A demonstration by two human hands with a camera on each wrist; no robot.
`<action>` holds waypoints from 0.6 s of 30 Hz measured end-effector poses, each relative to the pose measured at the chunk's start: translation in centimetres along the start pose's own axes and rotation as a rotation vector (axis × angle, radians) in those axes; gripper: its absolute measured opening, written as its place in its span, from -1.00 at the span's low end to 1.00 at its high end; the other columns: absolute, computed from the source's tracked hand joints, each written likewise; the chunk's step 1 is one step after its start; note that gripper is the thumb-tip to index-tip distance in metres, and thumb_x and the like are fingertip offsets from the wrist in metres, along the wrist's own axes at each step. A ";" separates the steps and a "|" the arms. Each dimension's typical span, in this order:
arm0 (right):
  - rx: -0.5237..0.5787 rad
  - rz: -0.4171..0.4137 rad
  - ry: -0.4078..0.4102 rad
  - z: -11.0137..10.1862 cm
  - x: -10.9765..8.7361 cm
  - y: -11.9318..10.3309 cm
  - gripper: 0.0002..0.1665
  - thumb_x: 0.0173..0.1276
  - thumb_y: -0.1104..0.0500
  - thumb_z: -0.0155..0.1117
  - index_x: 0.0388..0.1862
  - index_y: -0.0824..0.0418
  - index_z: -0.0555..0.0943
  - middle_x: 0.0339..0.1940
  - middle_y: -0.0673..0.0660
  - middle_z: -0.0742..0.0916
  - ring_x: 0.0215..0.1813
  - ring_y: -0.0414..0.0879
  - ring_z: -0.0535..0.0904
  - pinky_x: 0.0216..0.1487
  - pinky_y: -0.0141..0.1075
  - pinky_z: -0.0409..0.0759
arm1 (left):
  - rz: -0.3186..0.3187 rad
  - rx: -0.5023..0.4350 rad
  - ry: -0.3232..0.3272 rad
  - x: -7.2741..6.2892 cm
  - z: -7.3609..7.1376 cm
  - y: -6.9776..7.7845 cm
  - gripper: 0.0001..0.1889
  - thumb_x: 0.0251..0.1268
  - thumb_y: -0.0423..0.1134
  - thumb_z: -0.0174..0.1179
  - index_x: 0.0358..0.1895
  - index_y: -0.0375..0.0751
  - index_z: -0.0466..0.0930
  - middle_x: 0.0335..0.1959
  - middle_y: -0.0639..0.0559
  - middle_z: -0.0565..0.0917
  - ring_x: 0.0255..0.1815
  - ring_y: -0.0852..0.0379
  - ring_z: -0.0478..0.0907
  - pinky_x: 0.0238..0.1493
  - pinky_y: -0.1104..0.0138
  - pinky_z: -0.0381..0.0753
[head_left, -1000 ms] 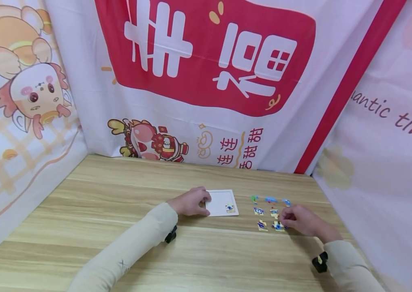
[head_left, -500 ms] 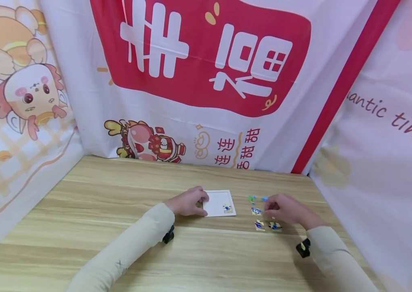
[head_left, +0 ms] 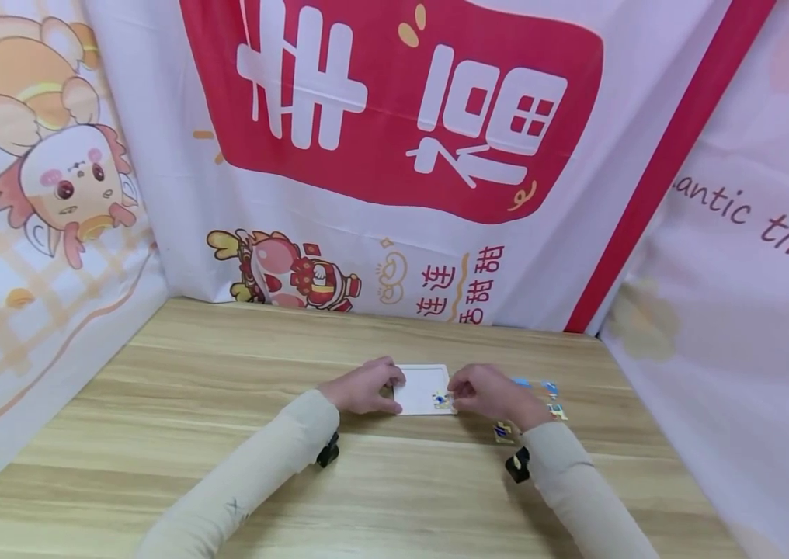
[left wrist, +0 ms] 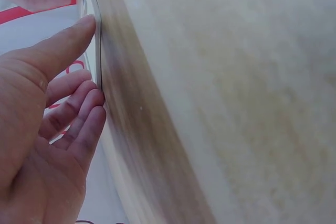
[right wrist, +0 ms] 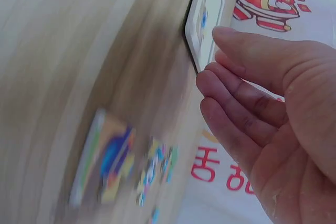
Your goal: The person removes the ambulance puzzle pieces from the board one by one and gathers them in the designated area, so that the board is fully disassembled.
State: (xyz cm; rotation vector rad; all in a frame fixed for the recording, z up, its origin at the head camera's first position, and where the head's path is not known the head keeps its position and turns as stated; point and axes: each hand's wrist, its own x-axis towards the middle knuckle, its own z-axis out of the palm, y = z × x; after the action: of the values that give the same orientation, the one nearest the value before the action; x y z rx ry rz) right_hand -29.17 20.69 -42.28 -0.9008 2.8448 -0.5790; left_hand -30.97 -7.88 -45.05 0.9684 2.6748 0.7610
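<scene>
A white jigsaw board [head_left: 424, 379] lies on the table with one patterned jigsaw piece [head_left: 440, 400] at its near right corner. My left hand [head_left: 365, 387] holds the board's left edge; in the left wrist view its thumb [left wrist: 79, 32] and fingertips bear on that edge. At the right edge is my right hand [head_left: 488, 392], thumb and fingers drawn together in a pinch, right beside the placed piece. The small piece between them is mostly hidden. From the right wrist, the thumb [right wrist: 247, 48] and fingers overlap the board's corner.
Loose jigsaw pieces lie on the wooden table [head_left: 394, 497] to the right, including a blue one [head_left: 550, 388] and a yellow-and-blue one [head_left: 502, 432]; the right forearm covers others. Printed cloth walls [head_left: 394, 217] close off the back and both sides. Black wrist cameras [head_left: 519, 464] sit below the sleeves.
My right hand has moved left from the loose pieces to the board's right edge, uncovering the right column of pieces. My left hand stays at the board's left edge.
</scene>
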 end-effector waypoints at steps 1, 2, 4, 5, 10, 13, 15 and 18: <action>0.006 -0.005 -0.003 0.2 0.3 -0.2 -0.77 0.36 0.25 0.52 -0.04 0.30 0.78 -0.21 0.09 0.82 -0.20 -0.22 0.67 -0.08 -0.31 0.73 | -0.001 -0.002 -0.001 0.0 0.0 0.0 -0.45 0.35 -0.12 0.47 0.32 -0.29 0.60 0.12 -0.05 0.57 0.12 0.06 0.52 0.34 0.12 0.58; 0.013 -0.001 -0.007 0.3 0.5 -0.3 -0.76 0.36 0.25 0.53 -0.03 0.30 0.77 -0.21 0.09 0.82 -0.20 -0.22 0.67 -0.08 -0.30 0.73 | -0.001 -0.005 -0.002 0.0 0.0 0.0 -0.45 0.35 -0.13 0.47 0.33 -0.29 0.60 0.12 -0.05 0.57 0.13 0.06 0.53 0.34 0.12 0.58; 0.024 0.005 -0.017 0.5 0.9 -0.5 -0.74 0.35 0.24 0.53 -0.02 0.30 0.78 -0.19 0.11 0.82 -0.19 -0.20 0.68 -0.07 -0.30 0.73 | -0.006 -0.011 -0.003 0.1 -0.1 0.0 -0.44 0.35 -0.13 0.47 0.33 -0.29 0.60 0.13 -0.06 0.58 0.15 0.04 0.54 0.36 0.11 0.58; 0.026 0.011 -0.022 0.6 1.0 -0.4 -0.74 0.35 0.24 0.54 -0.02 0.29 0.78 -0.19 0.11 0.82 -0.18 -0.20 0.68 -0.07 -0.30 0.73 | -0.009 -0.012 -0.004 0.1 -0.1 0.0 -0.44 0.35 -0.13 0.47 0.34 -0.29 0.59 0.14 -0.06 0.58 0.16 0.04 0.54 0.37 0.11 0.58; 0.024 0.010 -0.052 0.9 1.6 -0.1 -0.73 0.35 0.23 0.54 0.01 0.25 0.80 -0.17 0.09 0.77 -0.17 -0.16 0.64 -0.11 -0.37 0.66 | -0.013 -0.019 -0.007 0.2 -0.2 0.1 -0.44 0.36 -0.14 0.47 0.34 -0.29 0.59 0.15 -0.07 0.58 0.15 0.04 0.54 0.36 0.11 0.58; 0.016 0.000 -0.062 0.8 1.7 -0.1 -0.70 0.33 0.23 0.56 0.03 0.25 0.81 -0.19 0.09 0.74 -0.18 -0.14 0.62 -0.15 -0.41 0.62 | -0.012 -0.022 -0.009 0.1 -0.3 0.2 -0.44 0.36 -0.15 0.46 0.35 -0.30 0.59 0.16 -0.10 0.58 0.14 0.01 0.53 0.34 0.11 0.58; 0.013 -0.004 -0.068 0.7 1.8 -0.2 -0.71 0.32 0.23 0.57 0.01 0.24 0.82 -0.21 0.08 0.73 -0.19 -0.13 0.60 -0.18 -0.42 0.59 | -0.009 -0.025 -0.009 0.0 -0.4 0.3 -0.44 0.36 -0.16 0.47 0.34 -0.32 0.58 0.16 -0.11 0.58 0.14 -0.01 0.53 0.34 0.09 0.57; 0.005 -0.020 -0.072 0.4 1.9 -0.2 -0.73 0.29 0.26 0.59 -0.04 0.25 0.82 -0.26 0.10 0.73 -0.23 -0.13 0.59 -0.22 -0.42 0.57 | -0.003 -0.027 -0.008 0.0 -0.4 0.4 -0.43 0.36 -0.18 0.47 0.35 -0.34 0.58 0.17 -0.13 0.58 0.16 -0.02 0.53 0.36 0.08 0.57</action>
State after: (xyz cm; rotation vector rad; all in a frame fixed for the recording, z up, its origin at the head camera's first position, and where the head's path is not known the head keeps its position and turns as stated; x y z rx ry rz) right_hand -30.55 19.28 -42.57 -0.9300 2.7720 -0.5444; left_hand -30.84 -7.78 -44.52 0.9581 2.6517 0.7887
